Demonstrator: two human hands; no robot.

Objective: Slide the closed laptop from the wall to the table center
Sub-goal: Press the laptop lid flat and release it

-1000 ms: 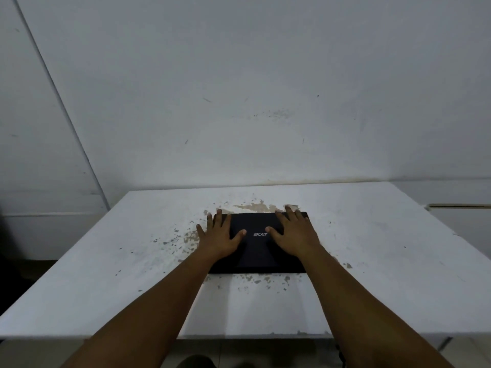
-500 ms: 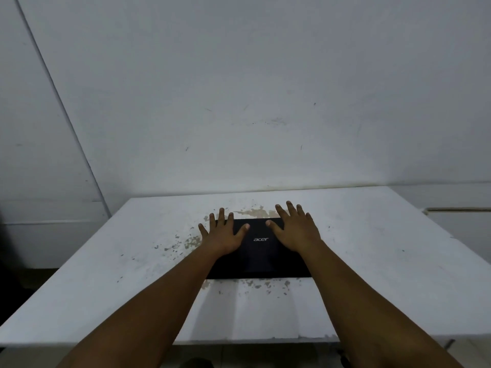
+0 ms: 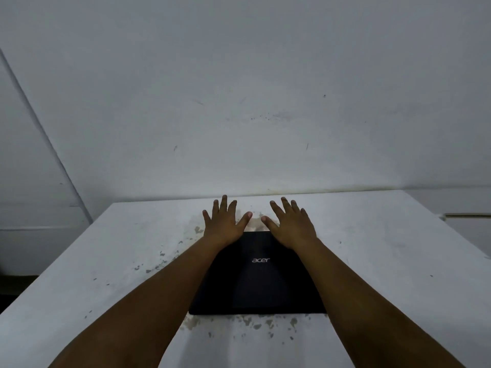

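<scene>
- Closed laptop (image 3: 259, 274): flat on tabletop (image 3: 385, 261), long axis left-right, logo reading toward me.
- Left hand (image 3: 224, 224), right hand (image 3: 291, 225): I see each grip spread, palms down at its far edge.

We cannot see the far corners of the closed black laptop (image 3: 259, 274): the left hand (image 3: 222, 224) and right hand (image 3: 291, 224), fingers spread flat, cover them, and both forearms hide its side edges. Whether the palms touch the lid or hover above it we cannot tell. The white, paint-chipped table (image 3: 385, 261) is cut off at the bottom and right edges, and both arms leave the picture before the elbows
</scene>
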